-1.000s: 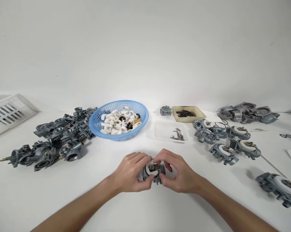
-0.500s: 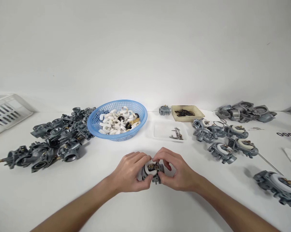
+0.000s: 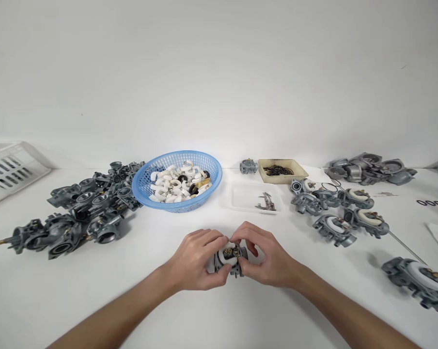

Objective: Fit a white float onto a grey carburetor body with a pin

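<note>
Both hands, left hand (image 3: 195,259) and right hand (image 3: 268,259), clamp one carburetor body (image 3: 230,258), white float seated; finished units (image 3: 344,213) lie right, bare bodies (image 3: 77,213) left.

Matt grey cast-metal carburetor (image 3: 230,259); glossy blue plastic mesh basket (image 3: 176,180).

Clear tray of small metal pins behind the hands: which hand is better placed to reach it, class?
Probably the right hand: the clear tray lies just beyond it, slightly right of the carburetor body that both hands grip; the left hand sits further off.

plain white wall (image 3: 219,72), white table (image 3: 168,310)
</note>
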A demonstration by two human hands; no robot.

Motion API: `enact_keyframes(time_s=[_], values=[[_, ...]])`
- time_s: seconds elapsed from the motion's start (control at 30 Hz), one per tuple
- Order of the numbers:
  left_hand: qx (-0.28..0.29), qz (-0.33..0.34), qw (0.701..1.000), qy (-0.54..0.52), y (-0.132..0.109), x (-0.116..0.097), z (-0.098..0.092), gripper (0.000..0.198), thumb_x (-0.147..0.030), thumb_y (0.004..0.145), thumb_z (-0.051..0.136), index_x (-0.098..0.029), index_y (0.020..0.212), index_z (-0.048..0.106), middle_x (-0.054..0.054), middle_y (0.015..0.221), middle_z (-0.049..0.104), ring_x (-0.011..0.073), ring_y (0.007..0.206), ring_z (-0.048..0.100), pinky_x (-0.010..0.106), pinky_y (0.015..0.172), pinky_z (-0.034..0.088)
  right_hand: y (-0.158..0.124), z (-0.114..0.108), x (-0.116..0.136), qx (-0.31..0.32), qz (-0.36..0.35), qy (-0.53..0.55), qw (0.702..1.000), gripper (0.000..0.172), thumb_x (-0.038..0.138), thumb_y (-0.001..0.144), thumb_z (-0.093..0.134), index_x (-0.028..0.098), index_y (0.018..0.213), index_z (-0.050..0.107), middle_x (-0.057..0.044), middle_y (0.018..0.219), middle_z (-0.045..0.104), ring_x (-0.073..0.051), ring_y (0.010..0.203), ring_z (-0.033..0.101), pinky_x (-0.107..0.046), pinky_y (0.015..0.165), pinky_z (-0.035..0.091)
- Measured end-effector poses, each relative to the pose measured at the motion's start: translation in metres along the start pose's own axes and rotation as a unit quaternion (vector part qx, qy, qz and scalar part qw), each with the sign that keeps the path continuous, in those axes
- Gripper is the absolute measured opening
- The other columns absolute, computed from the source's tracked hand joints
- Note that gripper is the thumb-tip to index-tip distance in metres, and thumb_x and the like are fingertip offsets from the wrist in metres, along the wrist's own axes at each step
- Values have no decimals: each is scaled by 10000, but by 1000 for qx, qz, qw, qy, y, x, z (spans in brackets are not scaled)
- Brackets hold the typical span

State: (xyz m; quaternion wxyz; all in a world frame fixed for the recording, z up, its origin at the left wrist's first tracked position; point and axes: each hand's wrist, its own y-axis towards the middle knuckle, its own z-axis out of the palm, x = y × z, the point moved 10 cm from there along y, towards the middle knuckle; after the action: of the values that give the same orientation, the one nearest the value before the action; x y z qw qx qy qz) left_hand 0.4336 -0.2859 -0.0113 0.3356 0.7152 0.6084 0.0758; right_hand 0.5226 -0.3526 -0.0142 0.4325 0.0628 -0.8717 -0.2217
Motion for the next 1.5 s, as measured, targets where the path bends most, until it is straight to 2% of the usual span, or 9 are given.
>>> enact_keyframes(time_s=[0.3, 0.6, 0.83, 1.13, 1.33, 1.5], values=[[20, -28, 999, 1, 0, 5, 3, 235, -317, 827, 563, -197, 1028, 572, 53, 868, 676, 199, 685, 622, 338, 643, 508, -3, 3, 1, 7, -8, 4, 1000, 478, 26, 718, 588, 257, 1137, 580, -15, 975, 591, -112, 660, 458, -257, 566, 433], [15, -11, 1000, -13, 0, 2, 3, 272, -300, 795, 591, -202, 1049, 582, 52, 897, 676, 191, 693, 611, 328, 641, 500, 1, 0, 3, 3, -9, 3, 1000, 414, 56, 733, 596, 247, 1101, 584, -20, 950, 578, -118, 675, 461, -247, 544, 420], [28, -24, 999, -4, -1, 5, 5, 240, -305, 821, 573, -202, 1038, 583, 46, 868, 665, 191, 678, 591, 329, 637, 484, -2, 3, 3, 10, -7, -1, 1000, 470, 35, 710, 590, 251, 1127, 587, -12, 950, 576, -113, 662, 448, -248, 553, 418], [35, -4, 999, -4, -1, 3, 3, 264, -291, 880, 544, -189, 1118, 594, 64, 920, 683, 198, 711, 615, 342, 650, 495, -1, 0, -1, -5, 7, -5, 1000, 427, 54, 727, 588, 251, 1106, 591, -3, 946, 568, -104, 636, 428, -252, 556, 413], [5, 2, 1000, 1, 0, 1, 0, 268, -292, 851, 582, -194, 1101, 581, 63, 941, 700, 210, 731, 649, 346, 649, 515, -2, 0, -2, -2, 10, -2, 1000, 421, 54, 732, 578, 254, 1101, 595, 6, 929, 570, -103, 636, 426, -250, 559, 414], [9, -9, 1000, -2, -1, 3, 2, 285, -300, 847, 599, -195, 1111, 572, 59, 925, 701, 211, 724, 651, 346, 652, 521, -1, 1, -1, 1, 9, 0, 1000, 409, 54, 740, 576, 254, 1096, 594, 4, 937, 573, -105, 639, 425, -253, 559, 416]])
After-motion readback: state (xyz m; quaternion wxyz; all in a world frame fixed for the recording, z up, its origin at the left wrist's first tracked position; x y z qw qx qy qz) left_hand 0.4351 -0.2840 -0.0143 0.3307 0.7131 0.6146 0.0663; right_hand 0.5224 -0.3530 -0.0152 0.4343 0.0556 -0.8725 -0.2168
